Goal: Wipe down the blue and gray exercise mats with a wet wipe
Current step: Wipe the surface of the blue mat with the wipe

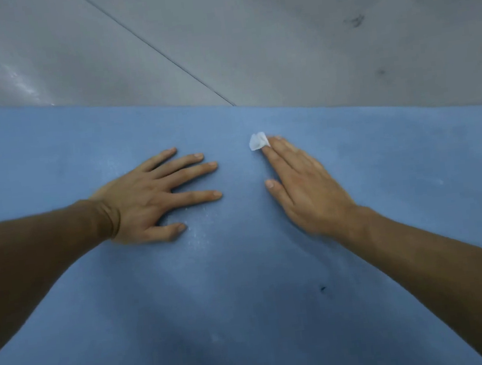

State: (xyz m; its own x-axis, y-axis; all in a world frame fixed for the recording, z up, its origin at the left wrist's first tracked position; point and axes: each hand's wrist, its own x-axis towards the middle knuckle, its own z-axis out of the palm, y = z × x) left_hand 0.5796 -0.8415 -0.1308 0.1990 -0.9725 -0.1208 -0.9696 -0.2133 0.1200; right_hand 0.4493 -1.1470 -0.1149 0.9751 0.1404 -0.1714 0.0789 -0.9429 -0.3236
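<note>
Long sleeves on both arms. Left sleeve (45, 243): plain brown, thin stretchy fabric, close-fitting. Cuff (108, 218): tight band with fine gathered wrinkles, ending at wrist of left hand (145, 199). Right sleeve (454, 272): same brown, smooth, snug; its edge at wrist of right hand (303, 187) blurred. Both hands bare, fingernails short.

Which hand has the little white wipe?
The right hand: it presses the wet wipe onto the blue mat. The left hand rests flat, holding nothing.
</note>
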